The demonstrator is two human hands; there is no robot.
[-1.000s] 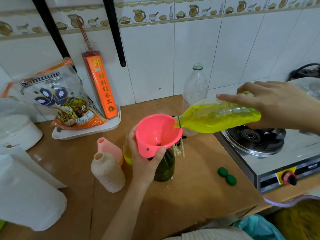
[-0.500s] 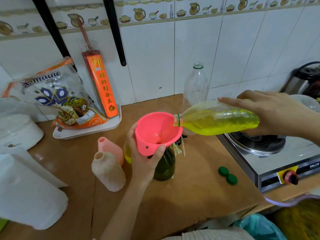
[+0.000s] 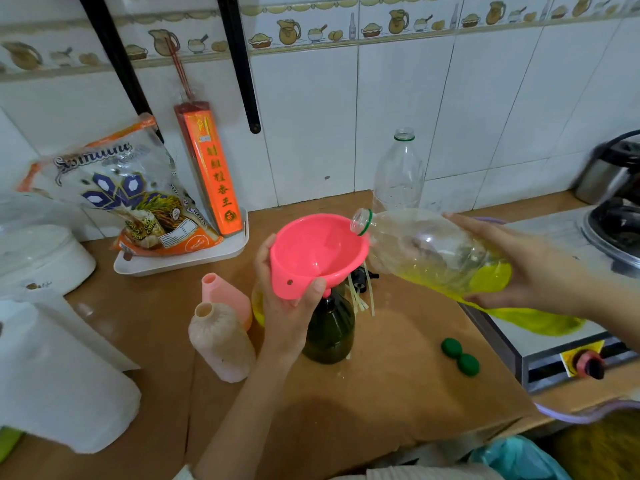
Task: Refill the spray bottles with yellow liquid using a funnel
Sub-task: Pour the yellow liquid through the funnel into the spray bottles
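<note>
I have tipped the source bottle (image 3: 440, 258) back in my right hand (image 3: 540, 268), so pouring stops. My left hand (image 3: 291, 306) still grips the pink funnel (image 3: 317, 252) seated in the dark green spray bottle (image 3: 330, 332); this fill looks done.

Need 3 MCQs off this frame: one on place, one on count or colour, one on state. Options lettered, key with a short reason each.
1. Where does the pink funnel sit?
A. in the dark green bottle's neck
B. on the stove
C. in the white tray

2. How many green caps lie on the counter?
A. one
B. two
C. four

3. What state is the clear bottle in the right hand in?
A. upright and capped
B. tipped, mouth raised, yellow liquid pooled at its base
C. lying on the counter

Key: 1 A, its spout enters the neck, steadied by the left hand. 2 B, a pair lies side by side. 3 B, the liquid sits away from the open mouth.
</note>
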